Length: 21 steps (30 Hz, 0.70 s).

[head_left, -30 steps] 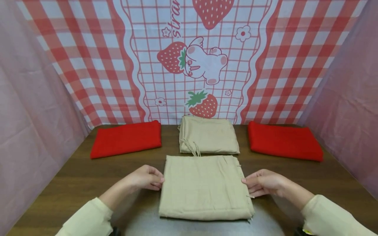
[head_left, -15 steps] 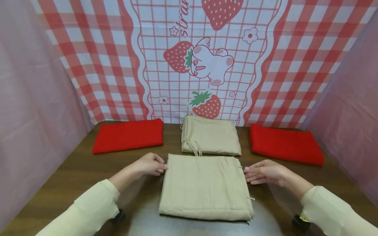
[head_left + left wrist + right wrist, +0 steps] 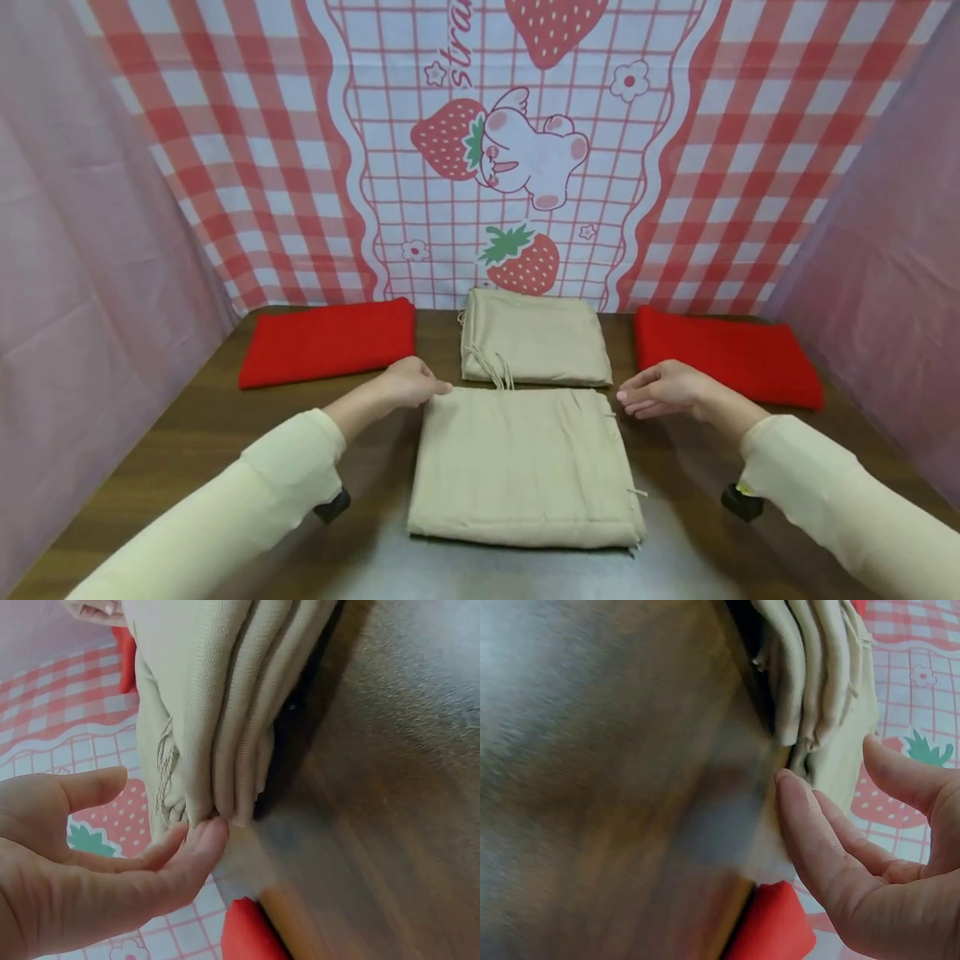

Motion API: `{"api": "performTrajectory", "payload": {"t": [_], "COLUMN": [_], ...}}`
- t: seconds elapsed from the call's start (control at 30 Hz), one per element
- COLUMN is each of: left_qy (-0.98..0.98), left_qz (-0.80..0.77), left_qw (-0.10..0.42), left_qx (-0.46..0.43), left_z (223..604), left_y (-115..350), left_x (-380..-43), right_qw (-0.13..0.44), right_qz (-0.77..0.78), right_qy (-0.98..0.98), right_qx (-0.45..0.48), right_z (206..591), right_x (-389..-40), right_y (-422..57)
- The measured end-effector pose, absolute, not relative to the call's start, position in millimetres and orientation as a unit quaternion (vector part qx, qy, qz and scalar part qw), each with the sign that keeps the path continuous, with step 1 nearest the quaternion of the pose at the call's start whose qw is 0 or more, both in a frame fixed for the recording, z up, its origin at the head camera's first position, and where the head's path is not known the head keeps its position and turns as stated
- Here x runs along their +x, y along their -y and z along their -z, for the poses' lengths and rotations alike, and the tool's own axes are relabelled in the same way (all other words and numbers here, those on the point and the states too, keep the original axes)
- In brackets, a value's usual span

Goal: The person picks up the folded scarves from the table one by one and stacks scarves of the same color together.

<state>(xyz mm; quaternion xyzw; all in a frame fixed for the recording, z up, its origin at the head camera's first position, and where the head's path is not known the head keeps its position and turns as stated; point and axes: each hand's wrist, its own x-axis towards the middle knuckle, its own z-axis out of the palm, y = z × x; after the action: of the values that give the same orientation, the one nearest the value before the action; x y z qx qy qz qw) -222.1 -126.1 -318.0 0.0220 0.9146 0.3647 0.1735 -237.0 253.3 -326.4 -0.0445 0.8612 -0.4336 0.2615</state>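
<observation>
A thick folded beige cloth [image 3: 525, 467] with short loose threads along its right side lies flat before me. My left hand [image 3: 408, 383] is at its far left corner. In the left wrist view the fingertips touch the end of the stacked folds [image 3: 217, 697], while the thumb stands apart from them. Just off the far right corner is my right hand [image 3: 663, 390], fingers extended and thumb spread. The right wrist view has those fingertips [image 3: 791, 784] close to the folds' end; whether they touch I cannot tell. Neither hand grips the cloth.
Directly behind lies a second folded beige cloth [image 3: 536, 342] with stringy ties at its left. Folded red cloths sit at the back left [image 3: 330, 343] and back right [image 3: 727, 358] of the wooden table [image 3: 187, 467]. A strawberry-print curtain [image 3: 525, 167] hangs behind the table.
Both hands have slid away from me along the cloth's sides, from about mid-side to the far corners. The beige and red cloths keep their places on the table.
</observation>
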Motion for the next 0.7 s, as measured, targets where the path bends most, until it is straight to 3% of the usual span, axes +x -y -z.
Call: {"api": "performTrajectory", "payload": {"t": [0.7], "left_qy": [-0.917], "left_qz": [-0.341], "left_qw": [0.208], "left_qx": [0.018], "left_z": [281.9], "left_y": [113.8], "left_x": [-254.8], "right_qw": [0.252], "right_qz": [0.418], "right_qy": [-0.872], "right_qx": [-0.035], "right_z": [289.8], "right_x": [-257.3], "right_y": [-256.7]}}
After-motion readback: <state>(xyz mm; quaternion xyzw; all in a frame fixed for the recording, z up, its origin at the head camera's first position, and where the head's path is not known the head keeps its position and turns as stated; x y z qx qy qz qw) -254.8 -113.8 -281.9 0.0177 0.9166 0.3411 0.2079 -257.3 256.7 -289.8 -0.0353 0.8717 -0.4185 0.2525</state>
